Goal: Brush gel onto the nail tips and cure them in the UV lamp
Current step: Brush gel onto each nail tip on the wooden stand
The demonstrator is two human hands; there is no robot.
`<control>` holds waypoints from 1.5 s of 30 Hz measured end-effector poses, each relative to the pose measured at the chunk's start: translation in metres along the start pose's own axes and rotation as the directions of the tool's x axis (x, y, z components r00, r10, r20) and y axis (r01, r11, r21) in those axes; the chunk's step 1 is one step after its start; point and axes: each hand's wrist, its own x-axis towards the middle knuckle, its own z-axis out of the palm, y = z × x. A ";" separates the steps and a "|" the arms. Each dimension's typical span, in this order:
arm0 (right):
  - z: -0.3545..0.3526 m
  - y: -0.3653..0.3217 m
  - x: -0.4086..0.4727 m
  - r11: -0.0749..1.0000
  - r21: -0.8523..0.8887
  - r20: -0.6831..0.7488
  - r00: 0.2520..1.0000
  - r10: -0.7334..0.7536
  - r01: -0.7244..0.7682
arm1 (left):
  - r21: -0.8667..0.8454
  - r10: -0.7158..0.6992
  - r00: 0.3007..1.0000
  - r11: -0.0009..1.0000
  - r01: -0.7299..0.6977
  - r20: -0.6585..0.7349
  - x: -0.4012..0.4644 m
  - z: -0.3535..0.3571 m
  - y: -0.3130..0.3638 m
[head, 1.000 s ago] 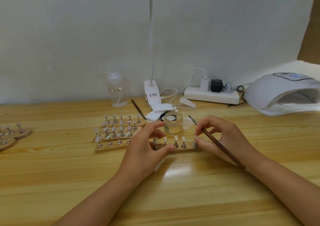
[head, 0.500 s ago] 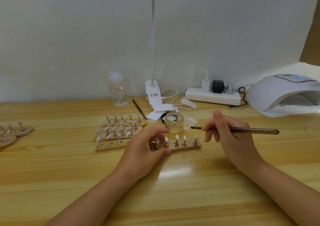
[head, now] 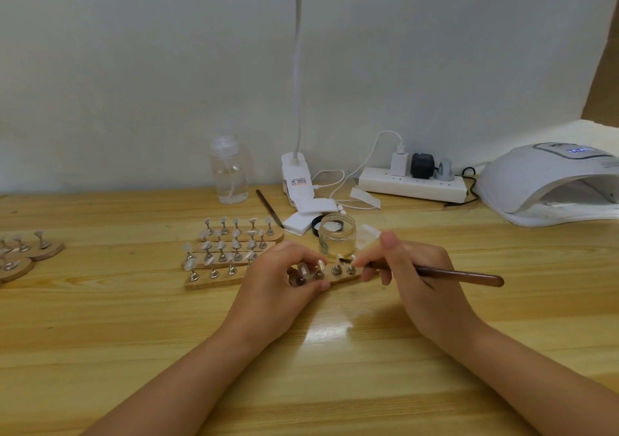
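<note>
Head view, looking down on a wooden worktop [head: 100,335]. Far to the left of both hands, round wooden stands [head: 30,254] with metal pegs sit at the edge of the frame. Just left of the left hand, three wooden strips of nail tips [head: 231,251] lie side by side, each peg carrying a pale tip. Behind them stands a clear bottle [head: 228,171] near the wall, and a spare brush [head: 269,208] lies on the worktop beside a white clip lamp [head: 297,181].

The left hand [head: 278,288] rests on the worktop, fingers curled round the near end of a wooden nail strip [head: 338,276], holding it steady. Its pegs stand up between the two hands. Right behind that strip sits an open glass jar [head: 336,236], with its black lid [head: 316,226] just behind it and white pads [head: 308,214] further back.

The right hand [head: 422,275] pinches a brown-handled brush [head: 459,275], handle pointing away to the right, dark bristles reaching left over a tip on the strip; whether they touch it, I cannot tell.

Beyond the right hand, a white power strip [head: 413,186] with plugs lies by the wall. Far to the right, well apart from the hands, sits the white UV lamp [head: 542,181], its opening facing the worktop.
</note>
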 end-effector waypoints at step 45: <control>-0.013 0.010 0.005 0.998 -0.002 -0.220 0.973 0.066 -0.068 | 0.003 -0.016 1.000 1.000 0.016 0.011 0.000 0.000 -0.002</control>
